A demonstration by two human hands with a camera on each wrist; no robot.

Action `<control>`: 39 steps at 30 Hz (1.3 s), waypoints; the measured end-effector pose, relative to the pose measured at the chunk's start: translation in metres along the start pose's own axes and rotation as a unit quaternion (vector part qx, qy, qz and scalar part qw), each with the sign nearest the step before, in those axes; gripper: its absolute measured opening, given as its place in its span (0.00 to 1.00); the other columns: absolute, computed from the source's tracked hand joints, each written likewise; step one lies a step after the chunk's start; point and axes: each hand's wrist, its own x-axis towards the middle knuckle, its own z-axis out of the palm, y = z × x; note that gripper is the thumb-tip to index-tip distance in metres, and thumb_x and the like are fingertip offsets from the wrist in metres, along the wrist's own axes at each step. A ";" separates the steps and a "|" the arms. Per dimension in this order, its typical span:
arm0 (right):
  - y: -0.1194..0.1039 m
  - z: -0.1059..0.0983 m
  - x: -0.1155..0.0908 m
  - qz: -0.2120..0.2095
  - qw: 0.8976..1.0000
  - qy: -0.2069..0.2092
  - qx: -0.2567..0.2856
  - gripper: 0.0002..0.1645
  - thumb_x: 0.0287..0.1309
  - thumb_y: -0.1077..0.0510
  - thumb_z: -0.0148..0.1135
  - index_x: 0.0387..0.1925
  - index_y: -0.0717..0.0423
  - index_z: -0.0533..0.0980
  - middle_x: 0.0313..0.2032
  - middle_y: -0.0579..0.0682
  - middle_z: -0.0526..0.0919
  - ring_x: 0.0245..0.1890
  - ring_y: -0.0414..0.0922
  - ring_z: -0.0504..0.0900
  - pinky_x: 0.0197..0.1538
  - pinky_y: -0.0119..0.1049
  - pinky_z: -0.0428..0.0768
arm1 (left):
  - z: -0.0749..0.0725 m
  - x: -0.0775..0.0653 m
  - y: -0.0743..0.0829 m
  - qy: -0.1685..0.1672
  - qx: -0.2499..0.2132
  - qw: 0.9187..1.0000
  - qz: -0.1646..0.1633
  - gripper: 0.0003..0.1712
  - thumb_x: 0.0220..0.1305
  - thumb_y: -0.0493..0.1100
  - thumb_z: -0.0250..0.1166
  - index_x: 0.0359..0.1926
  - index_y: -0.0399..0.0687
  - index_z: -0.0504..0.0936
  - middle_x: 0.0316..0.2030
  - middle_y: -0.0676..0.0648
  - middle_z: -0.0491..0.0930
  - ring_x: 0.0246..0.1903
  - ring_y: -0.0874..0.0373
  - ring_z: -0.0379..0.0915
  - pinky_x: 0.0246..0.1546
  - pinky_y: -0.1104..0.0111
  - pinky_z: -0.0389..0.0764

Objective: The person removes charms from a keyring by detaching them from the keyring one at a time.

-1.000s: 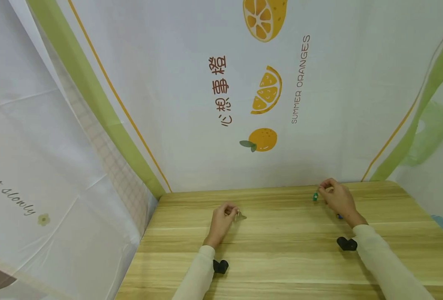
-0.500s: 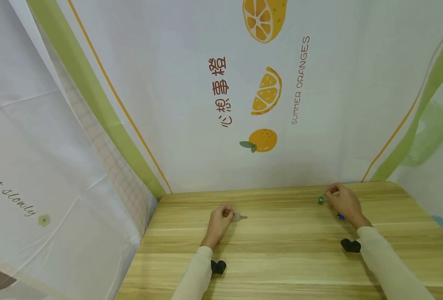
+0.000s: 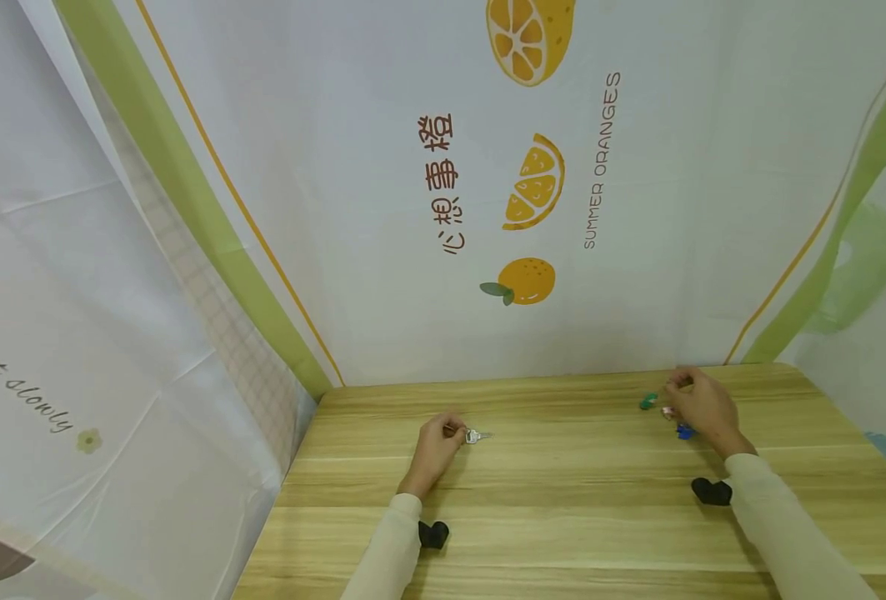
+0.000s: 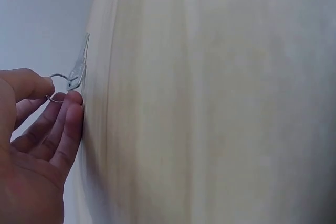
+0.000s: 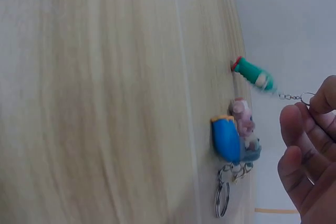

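Observation:
My left hand point(image 3: 435, 446) pinches a thin metal ring point(image 4: 59, 75) between thumb and fingers. A silver key point(image 3: 478, 436) hangs from that ring and lies along the wooden table, its blade pointing right. In the right wrist view, my right hand point(image 5: 315, 150) pinches the small ring at the end of a short chain. From the chain hangs a green figure keychain point(image 5: 254, 74), tilted, its red end at the table. Close beside it on the table lie a blue keychain point(image 5: 226, 137) with a split ring point(image 5: 222, 200) and a pink figure keychain point(image 5: 243, 116).
The wood-grain table point(image 3: 533, 500) ends at the back against a white curtain point(image 3: 382, 317) printed with oranges. Another curtain point(image 3: 150, 292) hangs along the left side. A black wrist camera point(image 3: 711, 492) sits at the right cuff, another black one point(image 3: 433, 534) at the left.
My right hand has moved right and a little toward me, bringing the green keychain near the blue one, where it tilts. The pink keychain has come into view. My left hand has shifted slightly left.

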 end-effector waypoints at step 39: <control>0.030 -0.011 -0.010 0.103 0.994 -0.034 -0.024 0.22 0.73 0.52 0.51 0.49 0.70 0.76 0.40 0.68 0.85 0.34 0.57 0.83 0.27 0.42 0.75 | -0.022 -0.010 -0.009 -0.037 0.067 0.997 -0.008 0.08 0.70 0.28 0.64 0.41 0.37 0.90 0.47 0.41 0.82 0.43 0.53 0.78 0.44 0.64 0.83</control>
